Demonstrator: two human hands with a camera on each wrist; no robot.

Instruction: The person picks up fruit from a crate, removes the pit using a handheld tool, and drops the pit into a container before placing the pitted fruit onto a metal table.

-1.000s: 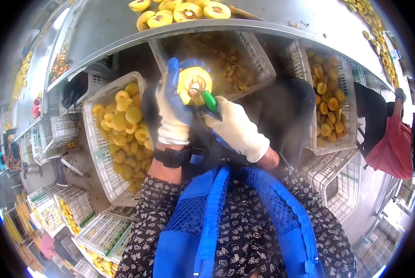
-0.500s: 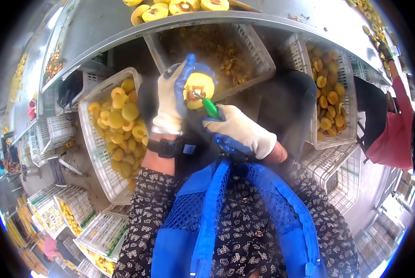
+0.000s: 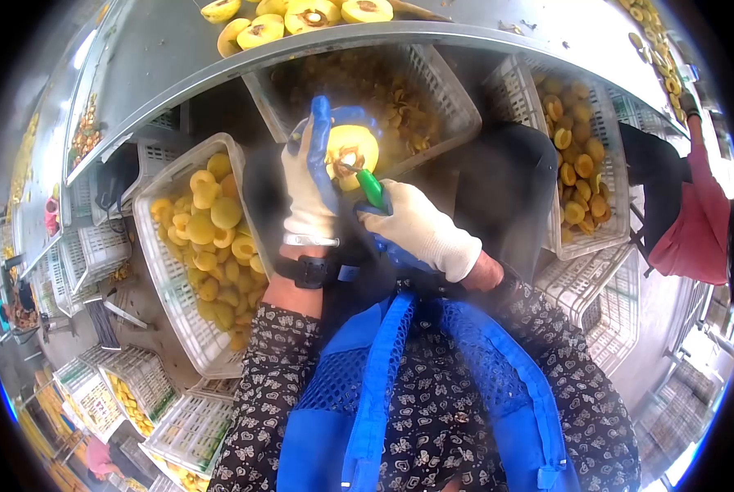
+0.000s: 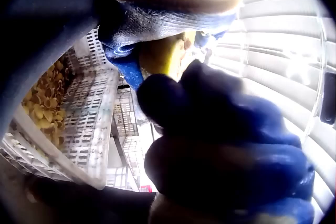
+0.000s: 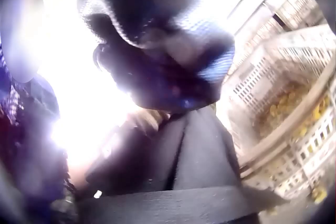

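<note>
In the head view my gloved left hand point(image 3: 311, 176) holds a yellow peach half point(image 3: 357, 148), cut face up, with brown around the pit at its centre. The thumb stands up along the near side and the blue-coated fingers curl behind the fruit. My gloved right hand point(image 3: 420, 225) grips the green handle of a pitting knife point(image 3: 371, 189). Its metal tip is at the brown centre of the peach half. In the left wrist view the peach half point(image 4: 160, 58) shows between the two gloves; the right wrist view is dark and glaring, with the knife hidden.
A white crate point(image 3: 149, 225) of peach halves stands on the left, another crate point(image 3: 551, 197) on the right. Ahead, under the metal table point(image 3: 154, 49), a crate point(image 3: 453, 90) holds peach scraps. Several peach halves point(image 3: 309, 16) lie on the table. Another person point(image 3: 695, 221) sits at far right.
Both hands stay together over the lap. The knife tip has stayed near the centre of the peach half while the fruit's tilt shifts slightly. The head view has shifted a little.
</note>
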